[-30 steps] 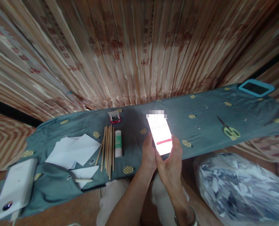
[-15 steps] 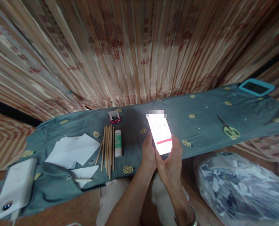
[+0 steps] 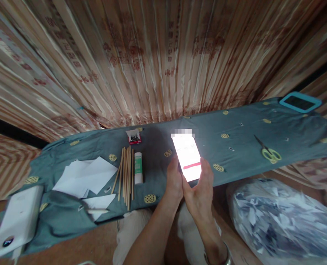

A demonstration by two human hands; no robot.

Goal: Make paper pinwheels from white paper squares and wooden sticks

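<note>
A smartphone (image 3: 187,154) with a glowing white screen and a red bar near its bottom is held upright between both hands. My left hand (image 3: 175,179) grips its left edge, and my right hand (image 3: 200,187) wraps the lower right side, its thumb along the edge. Faint digits show on the screen, too washed out to read. Left of the hands lie a glue stick (image 3: 138,168) with a green label and a bundle of thin wooden sticks (image 3: 127,178). Behind them is a small open red box (image 3: 135,137) of dark metal bits.
White paper pieces (image 3: 86,176) and a white power bank (image 3: 18,221) lie on the left of the green cloth (image 3: 157,140). Green-handled scissors (image 3: 270,152) and a blue-framed tablet (image 3: 300,102) are at right. A clear plastic bag (image 3: 284,221) stands at lower right; a curtain (image 3: 163,59) hangs behind.
Both hands keep hold of the smartphone in almost the same spot. Nothing on the cloth has moved.
</note>
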